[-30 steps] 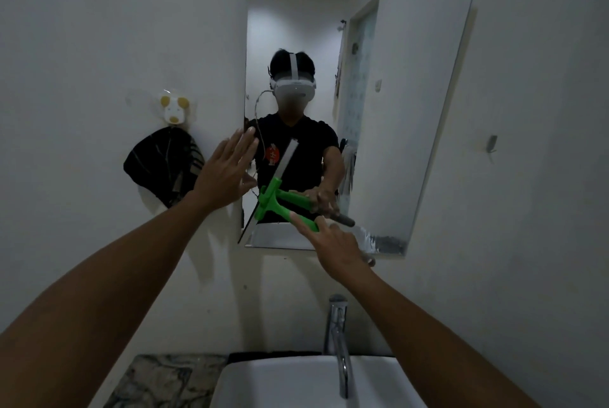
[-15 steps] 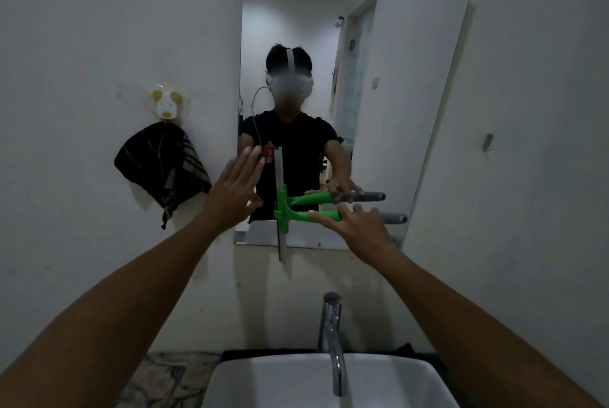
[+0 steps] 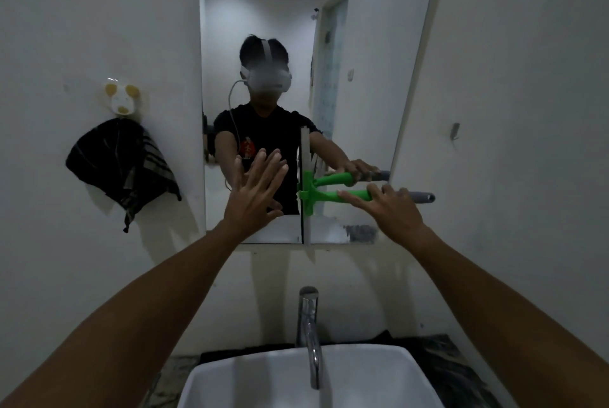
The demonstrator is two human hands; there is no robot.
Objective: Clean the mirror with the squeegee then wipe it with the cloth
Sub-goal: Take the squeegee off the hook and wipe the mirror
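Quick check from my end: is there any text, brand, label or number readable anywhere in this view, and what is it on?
No readable text anywhere in view.
Red mark on the black shirt reflected in the mirror: too blurred to tell whether it holds any letters.
Green squeegee in the right hand: no brand or label visible.
Wall hook above the dark cloth: an animal face shape, no words.
Tap and sink: no markings visible.

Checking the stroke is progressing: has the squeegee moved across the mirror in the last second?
Yes. The squeegee has moved rightward from near the mirror's left edge toward its middle, blade now vertical.
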